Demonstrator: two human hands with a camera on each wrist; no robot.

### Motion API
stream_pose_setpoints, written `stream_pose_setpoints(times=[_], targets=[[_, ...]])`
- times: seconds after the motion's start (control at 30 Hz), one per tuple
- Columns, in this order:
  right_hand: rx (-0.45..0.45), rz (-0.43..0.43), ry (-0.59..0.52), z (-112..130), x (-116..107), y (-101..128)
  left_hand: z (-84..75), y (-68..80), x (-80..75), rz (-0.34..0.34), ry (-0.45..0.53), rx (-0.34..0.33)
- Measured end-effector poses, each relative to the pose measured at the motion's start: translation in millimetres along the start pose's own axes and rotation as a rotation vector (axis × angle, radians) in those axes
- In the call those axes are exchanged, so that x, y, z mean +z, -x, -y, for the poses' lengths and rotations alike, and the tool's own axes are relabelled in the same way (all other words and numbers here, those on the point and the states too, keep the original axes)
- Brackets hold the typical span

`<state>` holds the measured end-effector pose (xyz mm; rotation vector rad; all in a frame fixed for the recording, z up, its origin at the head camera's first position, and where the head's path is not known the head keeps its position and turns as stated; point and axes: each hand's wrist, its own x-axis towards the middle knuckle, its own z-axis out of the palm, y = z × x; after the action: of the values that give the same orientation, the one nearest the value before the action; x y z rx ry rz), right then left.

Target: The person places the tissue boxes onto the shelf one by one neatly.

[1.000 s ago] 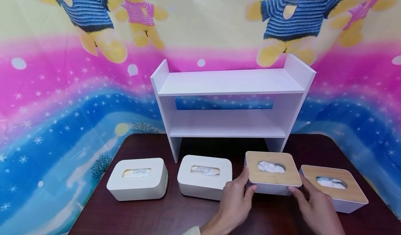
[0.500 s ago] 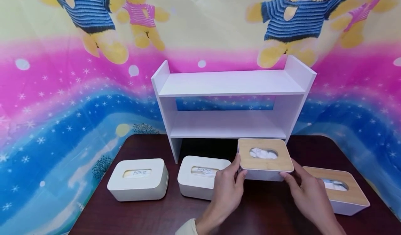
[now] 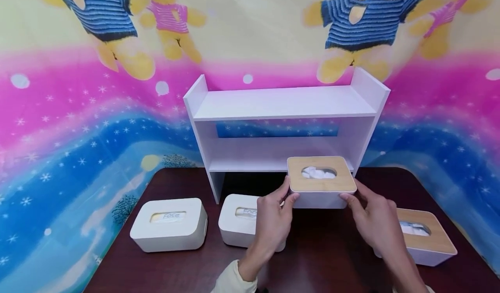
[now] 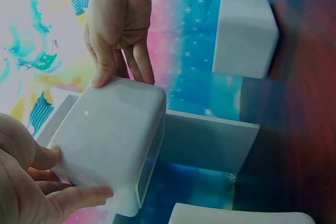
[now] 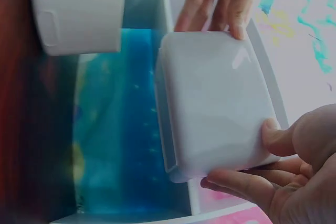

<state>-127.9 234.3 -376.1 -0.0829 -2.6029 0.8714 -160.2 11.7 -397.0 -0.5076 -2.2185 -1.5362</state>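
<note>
A white tissue box with a bamboo lid (image 3: 321,180) hangs above the table, just in front of the lower board of the white shelf rack (image 3: 285,104). My left hand (image 3: 287,193) grips its left end and my right hand (image 3: 351,193) grips its right end. White tissue shows through the lid's oval slot. In the left wrist view the box's white underside (image 4: 110,140) sits between my left hand (image 4: 37,182) and my right hand (image 4: 118,30). The right wrist view shows the same underside (image 5: 215,103), held by my right hand (image 5: 278,166).
Two white boxes (image 3: 169,223) (image 3: 236,219) marked "Face" stand on the dark brown table (image 3: 324,258) at the left; my left hand partly hides the second. Another bamboo-lidded box (image 3: 423,236) stands at the right. Both shelf boards are bare. A colourful cloth hangs behind.
Both hands have lifted the bamboo-lidded box off the table and carried it up and back toward the rack's lower shelf. The other boxes have not moved.
</note>
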Motion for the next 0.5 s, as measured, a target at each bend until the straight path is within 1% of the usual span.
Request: stream_pose_setpoints(times=[0.13,0.3,0.5], targets=[[0.016,-0.027,0.008,7.8,-4.7,-3.6,-4.9,-4.7,-3.8,0.001,0.023,-0.014],[0.058,-0.069,0.008,17.6,-9.8,-7.0,-11.8,-9.4,-7.1,0.014,0.074,-0.073],[0.087,-0.102,-0.017,26.0,-13.2,-11.2,-14.9,-14.6,-8.9,-0.026,0.123,-0.098]])
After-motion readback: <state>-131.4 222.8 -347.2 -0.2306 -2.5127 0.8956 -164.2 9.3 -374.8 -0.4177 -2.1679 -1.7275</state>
